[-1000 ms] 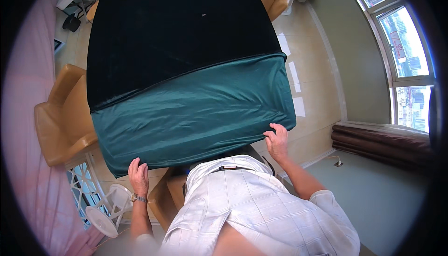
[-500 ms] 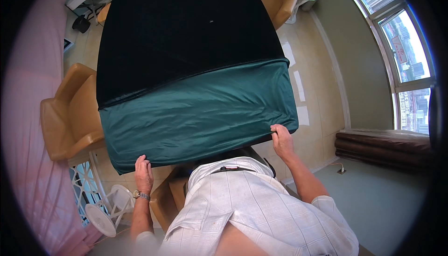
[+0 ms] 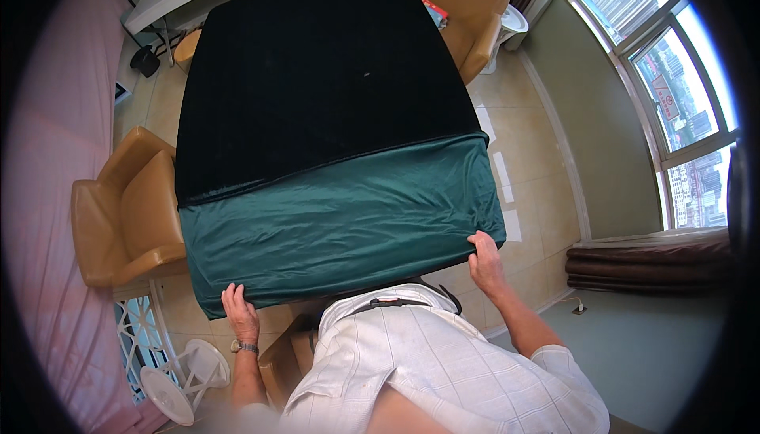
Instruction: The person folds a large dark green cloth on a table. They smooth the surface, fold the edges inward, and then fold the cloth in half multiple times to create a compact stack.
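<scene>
A dark green, nearly black velvety cloth (image 3: 332, 78) covers a rectangular table. Along the side nearest me, a band of shinier, lighter green cloth (image 3: 340, 224) with many creases shows beyond a fold line. At the near left corner, my left hand (image 3: 241, 315) has its fingers over the edge of the green cloth, closed on it; a wristwatch (image 3: 245, 346) is on that wrist. My right hand (image 3: 486, 263) pinches the cloth edge close to the near right corner. The thumbs are partly hidden.
Tan armchairs stand at the left (image 3: 131, 212), the far right (image 3: 463, 7) and under the near edge (image 3: 281, 363). A white stool (image 3: 170, 394) lies tipped at lower left. Pink curtain (image 3: 59, 197) hangs left; windows (image 3: 681, 94) and a brown folded curtain (image 3: 645, 268) are right.
The view has shifted, so the table and both hands sit lower in the picture and more of the far side shows. Both hands stay at the cloth's near edge.
</scene>
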Demonstrator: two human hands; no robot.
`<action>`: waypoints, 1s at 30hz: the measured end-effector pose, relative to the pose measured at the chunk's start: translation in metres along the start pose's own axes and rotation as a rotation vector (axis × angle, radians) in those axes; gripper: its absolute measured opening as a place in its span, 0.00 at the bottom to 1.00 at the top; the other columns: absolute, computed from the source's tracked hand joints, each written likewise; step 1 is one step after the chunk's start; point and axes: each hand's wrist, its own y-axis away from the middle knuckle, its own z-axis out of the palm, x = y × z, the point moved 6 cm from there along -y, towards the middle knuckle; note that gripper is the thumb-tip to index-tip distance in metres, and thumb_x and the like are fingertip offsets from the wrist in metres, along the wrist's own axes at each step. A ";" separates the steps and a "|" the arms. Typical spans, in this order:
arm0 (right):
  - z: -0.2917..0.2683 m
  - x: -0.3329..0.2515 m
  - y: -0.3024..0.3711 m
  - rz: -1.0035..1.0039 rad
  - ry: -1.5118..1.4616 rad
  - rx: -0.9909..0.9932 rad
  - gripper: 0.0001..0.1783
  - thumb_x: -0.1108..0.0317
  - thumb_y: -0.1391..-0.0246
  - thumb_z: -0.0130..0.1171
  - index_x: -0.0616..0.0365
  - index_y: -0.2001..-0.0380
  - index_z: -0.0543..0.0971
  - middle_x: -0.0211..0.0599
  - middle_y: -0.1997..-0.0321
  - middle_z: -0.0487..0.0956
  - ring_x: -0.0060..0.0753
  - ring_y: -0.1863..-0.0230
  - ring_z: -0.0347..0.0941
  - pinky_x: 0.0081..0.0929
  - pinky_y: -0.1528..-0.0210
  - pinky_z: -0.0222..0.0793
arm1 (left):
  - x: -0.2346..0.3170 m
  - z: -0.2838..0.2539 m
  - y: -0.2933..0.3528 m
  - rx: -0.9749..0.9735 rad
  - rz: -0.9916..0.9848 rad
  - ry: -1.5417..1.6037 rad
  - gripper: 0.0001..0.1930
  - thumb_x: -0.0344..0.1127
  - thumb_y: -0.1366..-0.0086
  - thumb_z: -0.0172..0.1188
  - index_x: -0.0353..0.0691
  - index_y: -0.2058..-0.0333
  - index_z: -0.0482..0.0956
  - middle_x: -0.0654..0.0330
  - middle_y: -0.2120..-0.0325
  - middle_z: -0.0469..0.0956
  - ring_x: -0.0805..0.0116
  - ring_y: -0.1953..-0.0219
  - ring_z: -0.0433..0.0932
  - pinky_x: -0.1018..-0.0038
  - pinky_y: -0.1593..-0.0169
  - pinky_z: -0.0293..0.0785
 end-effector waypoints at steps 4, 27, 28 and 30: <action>0.015 0.012 0.003 0.024 0.094 -0.046 0.21 0.85 0.53 0.58 0.62 0.52 0.79 0.51 0.50 0.79 0.57 0.43 0.75 0.48 0.36 0.72 | -0.018 -0.005 -0.005 -0.102 0.013 0.021 0.24 0.15 0.45 0.57 0.35 0.48 0.78 0.43 0.44 0.75 0.40 0.39 0.73 0.51 0.33 0.69; 0.011 0.026 0.007 0.212 0.013 0.062 0.13 0.81 0.50 0.57 0.62 0.60 0.81 0.49 0.57 0.81 0.55 0.51 0.78 0.46 0.45 0.74 | 0.147 0.035 -0.038 -0.053 0.137 0.233 0.28 0.19 0.53 0.61 0.39 0.49 0.83 0.55 0.45 0.81 0.49 0.35 0.74 0.35 0.25 0.54; 0.011 0.027 0.009 0.203 0.017 0.061 0.14 0.81 0.50 0.57 0.62 0.59 0.81 0.49 0.57 0.81 0.55 0.51 0.78 0.46 0.45 0.74 | 0.128 0.030 -0.033 -0.044 0.094 0.188 0.27 0.20 0.52 0.61 0.39 0.49 0.83 0.55 0.45 0.81 0.49 0.35 0.73 0.35 0.25 0.53; 0.012 0.028 0.013 0.189 0.023 0.066 0.14 0.81 0.50 0.56 0.62 0.59 0.81 0.49 0.57 0.81 0.55 0.51 0.78 0.46 0.45 0.74 | 0.088 0.024 -0.023 -0.008 0.022 0.101 0.27 0.20 0.49 0.60 0.39 0.47 0.82 0.54 0.45 0.81 0.49 0.35 0.73 0.36 0.25 0.52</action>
